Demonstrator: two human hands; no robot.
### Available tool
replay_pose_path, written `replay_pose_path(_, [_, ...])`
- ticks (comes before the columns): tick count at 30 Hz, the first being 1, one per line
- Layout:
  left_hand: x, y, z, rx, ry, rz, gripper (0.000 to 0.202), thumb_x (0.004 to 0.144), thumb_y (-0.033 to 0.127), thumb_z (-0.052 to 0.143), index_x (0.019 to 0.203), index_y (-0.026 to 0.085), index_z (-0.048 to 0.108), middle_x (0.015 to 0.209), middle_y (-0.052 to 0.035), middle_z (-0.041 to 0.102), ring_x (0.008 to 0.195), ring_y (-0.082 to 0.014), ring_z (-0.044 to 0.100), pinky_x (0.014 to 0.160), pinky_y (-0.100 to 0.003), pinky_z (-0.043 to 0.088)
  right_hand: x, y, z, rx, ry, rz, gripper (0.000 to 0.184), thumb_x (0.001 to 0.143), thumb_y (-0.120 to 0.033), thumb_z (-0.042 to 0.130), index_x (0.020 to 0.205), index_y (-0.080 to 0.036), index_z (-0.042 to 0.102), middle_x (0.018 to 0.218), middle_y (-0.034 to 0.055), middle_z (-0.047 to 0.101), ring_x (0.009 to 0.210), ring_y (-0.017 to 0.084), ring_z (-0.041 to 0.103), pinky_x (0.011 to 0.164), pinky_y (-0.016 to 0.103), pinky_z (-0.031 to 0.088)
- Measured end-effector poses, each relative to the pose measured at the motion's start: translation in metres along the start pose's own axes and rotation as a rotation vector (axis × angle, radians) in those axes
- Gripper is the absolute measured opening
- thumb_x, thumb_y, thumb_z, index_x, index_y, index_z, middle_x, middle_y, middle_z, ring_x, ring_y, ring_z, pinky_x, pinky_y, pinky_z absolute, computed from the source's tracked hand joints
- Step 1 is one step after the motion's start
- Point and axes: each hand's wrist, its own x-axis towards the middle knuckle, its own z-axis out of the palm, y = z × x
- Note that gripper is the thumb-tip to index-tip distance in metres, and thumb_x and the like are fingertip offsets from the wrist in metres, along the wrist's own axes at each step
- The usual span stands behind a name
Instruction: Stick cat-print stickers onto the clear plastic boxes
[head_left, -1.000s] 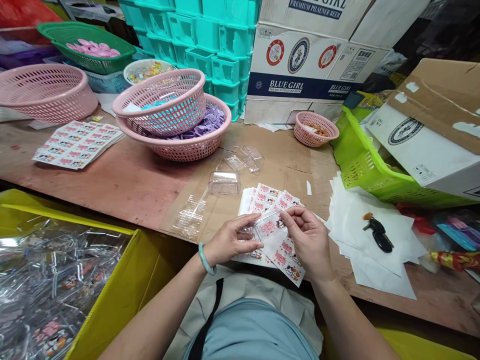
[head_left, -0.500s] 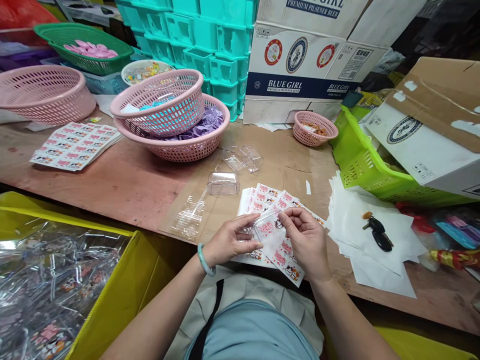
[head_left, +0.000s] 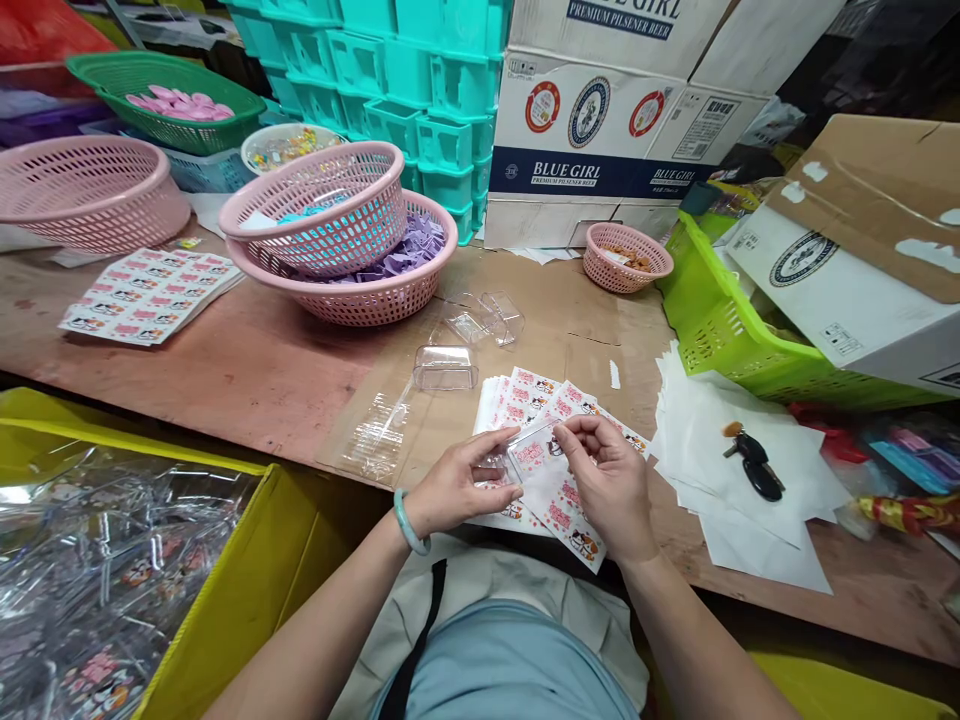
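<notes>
My left hand grips a small clear plastic box by its left end, just above the table's near edge. My right hand pinches the box's right side, thumb and fingers pressed on a pink cat sticker on its top. Under both hands lies a fanned pile of sticker sheets. Further out on the table stand an empty clear box and two more clear boxes. A flat strip of clear plastic lies to the left of my hands.
Stacked pink baskets hold purple pieces. Another sticker sheet pile lies at left, white backing papers with black keys at right. A yellow bin of filled clear boxes sits lower left; a green crate and cartons stand behind.
Both hands stay on the clear box in nearly the same place; the right fingers shift slightly on the sticker. The view has drifted a little.
</notes>
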Motion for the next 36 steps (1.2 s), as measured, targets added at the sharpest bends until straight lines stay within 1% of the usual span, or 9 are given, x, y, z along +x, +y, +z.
replay_pose_path(6, [-0.001,0.000,0.000,0.005,-0.004,-0.003,0.067,0.070,0.020,0.070,0.133,0.012,0.048,0.134,-0.0137,0.048,0.111,-0.0248,0.057,0.093,-0.035,0.052,0.001,-0.001,-0.002,-0.050,-0.022,-0.008,0.017,0.084,-0.037,0.061,0.083,-0.020,0.058,0.073,-0.0004,0.059,0.063,0.011,0.053,0.054,0.021,0.040])
replay_pose_path(10, [-0.001,0.000,0.000,0.008,-0.010,0.001,0.067,0.070,0.019,0.070,0.133,0.015,0.048,0.132,-0.0119,0.050,0.109,-0.0238,0.057,0.093,-0.034,0.052,0.002,-0.003,-0.002,-0.066,-0.026,-0.010,0.019,0.084,-0.038,0.061,0.082,-0.019,0.058,0.071,-0.0004,0.058,0.061,0.011,0.051,0.052,0.021,0.039])
replay_pose_path(15, [-0.001,0.001,-0.001,0.008,-0.017,-0.001,0.066,0.070,0.018,0.070,0.132,0.015,0.050,0.135,-0.0113,0.049,0.112,-0.0247,0.056,0.094,-0.034,0.051,0.004,-0.005,-0.006,-0.048,0.000,0.021,0.022,0.082,-0.040,0.062,0.081,-0.019,0.059,0.070,-0.0006,0.056,0.057,0.009,0.046,0.047,0.020,0.036])
replay_pose_path(20, [0.000,0.001,-0.001,0.015,-0.023,-0.005,0.065,0.070,0.018,0.069,0.132,0.015,0.050,0.136,-0.0116,0.048,0.113,-0.0248,0.055,0.094,-0.034,0.051,0.005,-0.008,-0.010,0.026,0.024,0.073,0.026,0.078,-0.043,0.066,0.079,-0.018,0.059,0.069,-0.0001,0.057,0.057,0.010,0.047,0.046,0.020,0.036])
replay_pose_path(27, [0.000,0.000,-0.001,0.029,-0.026,0.010,0.066,0.070,0.018,0.069,0.133,0.014,0.050,0.139,-0.0138,0.046,0.115,-0.0260,0.054,0.094,-0.034,0.051,0.003,-0.019,-0.004,0.091,-0.005,0.105,0.025,0.076,-0.041,0.069,0.079,-0.018,0.060,0.068,-0.0012,0.057,0.053,0.008,0.045,0.045,0.020,0.034])
replay_pose_path(31, [0.000,-0.001,-0.002,0.021,-0.027,0.011,0.066,0.069,0.018,0.070,0.133,0.015,0.050,0.138,-0.0125,0.047,0.115,-0.0258,0.055,0.094,-0.034,0.051,0.003,-0.019,-0.001,0.107,-0.010,0.114,0.026,0.076,-0.042,0.069,0.079,-0.018,0.060,0.067,-0.0023,0.058,0.049,0.007,0.042,0.044,0.020,0.034])
replay_pose_path(36, [0.000,0.001,-0.002,0.021,-0.028,0.007,0.066,0.069,0.019,0.070,0.132,0.016,0.051,0.138,-0.0120,0.047,0.114,-0.0255,0.055,0.093,-0.034,0.051,0.003,-0.016,0.000,0.092,-0.011,0.115,0.026,0.077,-0.043,0.068,0.080,-0.018,0.060,0.069,-0.0013,0.059,0.049,0.007,0.042,0.042,0.020,0.033])
